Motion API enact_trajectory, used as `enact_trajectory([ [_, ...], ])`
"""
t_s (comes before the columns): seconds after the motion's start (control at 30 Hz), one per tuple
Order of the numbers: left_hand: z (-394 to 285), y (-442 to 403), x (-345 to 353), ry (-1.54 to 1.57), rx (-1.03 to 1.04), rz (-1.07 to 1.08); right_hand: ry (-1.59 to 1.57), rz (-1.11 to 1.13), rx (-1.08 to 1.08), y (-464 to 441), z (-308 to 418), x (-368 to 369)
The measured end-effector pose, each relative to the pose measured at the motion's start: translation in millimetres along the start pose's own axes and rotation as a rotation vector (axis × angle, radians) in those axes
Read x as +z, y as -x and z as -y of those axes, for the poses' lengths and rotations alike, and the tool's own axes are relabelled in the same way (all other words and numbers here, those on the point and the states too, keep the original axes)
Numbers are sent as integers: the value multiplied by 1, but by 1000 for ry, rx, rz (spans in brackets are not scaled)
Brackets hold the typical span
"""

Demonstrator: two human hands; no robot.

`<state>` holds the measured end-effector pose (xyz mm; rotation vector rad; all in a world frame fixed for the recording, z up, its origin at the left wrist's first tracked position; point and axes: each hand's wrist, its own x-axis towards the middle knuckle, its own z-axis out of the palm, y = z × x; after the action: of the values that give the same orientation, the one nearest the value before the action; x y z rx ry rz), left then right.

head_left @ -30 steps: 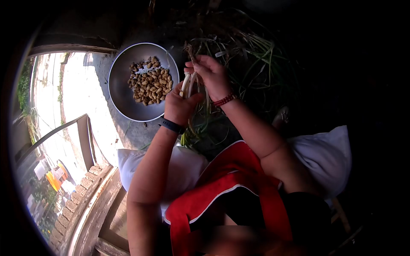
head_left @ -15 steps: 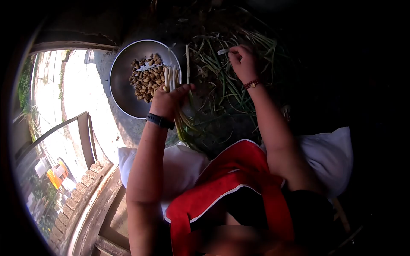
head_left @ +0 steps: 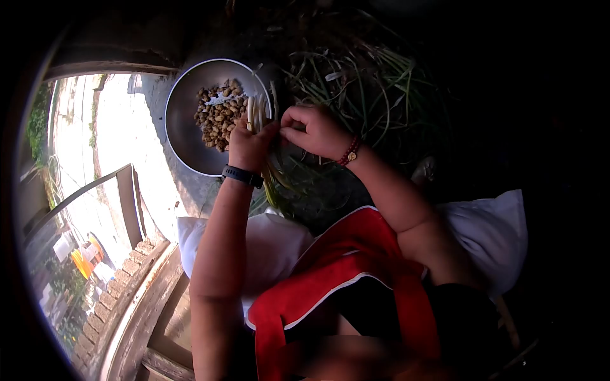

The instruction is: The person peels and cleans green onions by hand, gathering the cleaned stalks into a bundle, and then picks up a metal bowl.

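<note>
My left hand [head_left: 250, 147], with a dark band at the wrist, is closed around a bunch of green onions [head_left: 257, 113]. Their white ends point up over the right rim of a metal bowl [head_left: 181, 140], and the green leaves hang down below the hand. Peanuts in shells [head_left: 219, 120] lie in the bowl with a small white patch among them. Just right of the bunch is my right hand [head_left: 316, 131], wearing a red beaded bracelet. Its thumb and forefinger are pinched together beside the left thumb; what is between them is too small to make out.
Loose green stalks and leaves [head_left: 375, 95] are spread on the dark ground right of the bowl. A wooden frame [head_left: 136, 305] and a brick edge [head_left: 105, 305] are at the lower left. A red apron [head_left: 330, 279] covers my lap.
The roots visible at my right hand earlier are gone from view. That hand went out right over the loose stalks, then came back beside the left hand, which has shifted left with the bunch.
</note>
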<state>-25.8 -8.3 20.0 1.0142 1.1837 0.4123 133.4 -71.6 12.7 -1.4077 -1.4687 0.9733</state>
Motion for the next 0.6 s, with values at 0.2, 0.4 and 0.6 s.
enact_trajectory([
  [0.2,-7,6,5,-49,-83,112,-89,-119,35,-6,-29,-24],
  [0.4,-19,18,11,-199,-6,168,-12,-425,251,-8,-91,-62],
  [0.6,-26,30,6,-108,-24,329,304,-847,523,11,-180,-122],
])
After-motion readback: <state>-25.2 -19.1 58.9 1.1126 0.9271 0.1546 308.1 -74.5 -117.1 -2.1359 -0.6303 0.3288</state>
